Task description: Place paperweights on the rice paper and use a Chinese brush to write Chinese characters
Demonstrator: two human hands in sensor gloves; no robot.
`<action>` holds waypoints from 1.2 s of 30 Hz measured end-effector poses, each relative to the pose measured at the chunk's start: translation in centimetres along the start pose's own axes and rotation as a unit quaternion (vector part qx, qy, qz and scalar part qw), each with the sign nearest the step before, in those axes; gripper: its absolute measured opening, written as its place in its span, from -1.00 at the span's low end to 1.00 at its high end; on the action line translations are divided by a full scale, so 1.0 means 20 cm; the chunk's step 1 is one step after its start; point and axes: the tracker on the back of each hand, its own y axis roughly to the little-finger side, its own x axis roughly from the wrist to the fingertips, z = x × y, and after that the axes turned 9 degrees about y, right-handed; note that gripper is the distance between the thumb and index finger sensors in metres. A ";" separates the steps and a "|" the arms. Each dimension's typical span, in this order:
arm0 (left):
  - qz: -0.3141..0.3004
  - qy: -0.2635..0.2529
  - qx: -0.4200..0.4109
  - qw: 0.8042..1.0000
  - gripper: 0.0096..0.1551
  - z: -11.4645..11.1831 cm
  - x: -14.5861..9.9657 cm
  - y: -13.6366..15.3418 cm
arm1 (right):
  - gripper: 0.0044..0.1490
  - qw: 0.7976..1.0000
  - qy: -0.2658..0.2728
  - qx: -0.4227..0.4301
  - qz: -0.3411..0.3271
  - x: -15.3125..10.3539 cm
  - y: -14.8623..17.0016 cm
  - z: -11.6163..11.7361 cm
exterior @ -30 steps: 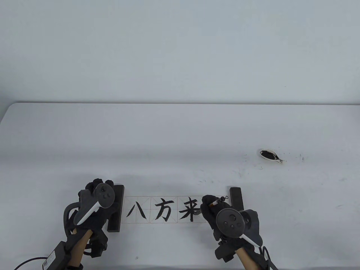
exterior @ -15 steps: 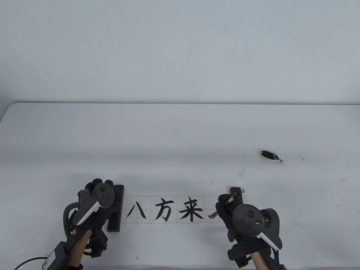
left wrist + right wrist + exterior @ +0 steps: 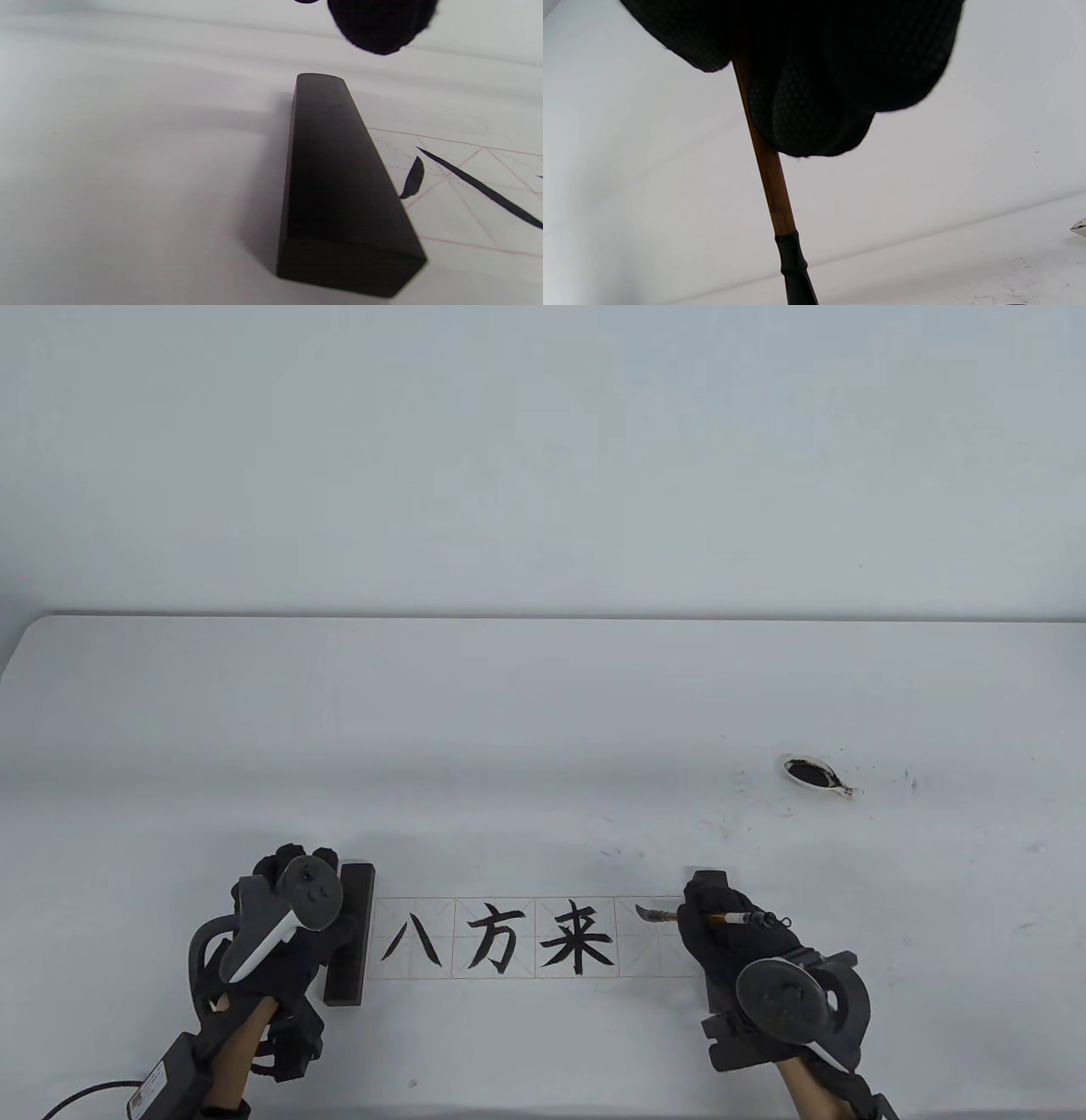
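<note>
Since the frame half a second earlier, the right hand [image 3: 730,946] has rolled so that the brush [image 3: 713,916] now lies close to level, its inked tip pointing toward the written characters and hanging over the top of the fourth, unwritten square; before, the brush stood steeper with the tip low in that square. Right grip: fingers [image 3: 814,106] curled round the brown shaft of the brush [image 3: 768,169], holding it. Whether the tip touches the paper cannot be told.

Left hand [image 3: 288,933] unchanged, resting against the left paperweight [image 3: 352,933] at the strip's left end. Left grip: how far the fingers bend cannot be told; one gloved fingertip [image 3: 382,25] shows above the far end of the bar [image 3: 335,186].

Rice paper [image 3: 509,980] lies flat on the tabletop [image 3: 543,712] between the two bars, three characters written. Right paperweight [image 3: 708,881] mostly hidden behind the right hand. Ink dish [image 3: 813,774] sits well apart, far right, with ink specks around it.
</note>
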 end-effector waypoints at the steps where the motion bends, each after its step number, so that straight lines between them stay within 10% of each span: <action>1: -0.001 0.000 0.001 1.000 0.02 0.00 0.00 0.00 | -0.50 1.000 -0.009 0.001 0.001 0.00 0.00 0.01; 36: 0.000 0.007 0.003 1.000 0.02 0.00 0.00 0.00 | -0.48 0.998 -0.053 0.019 0.015 0.00 0.00 0.05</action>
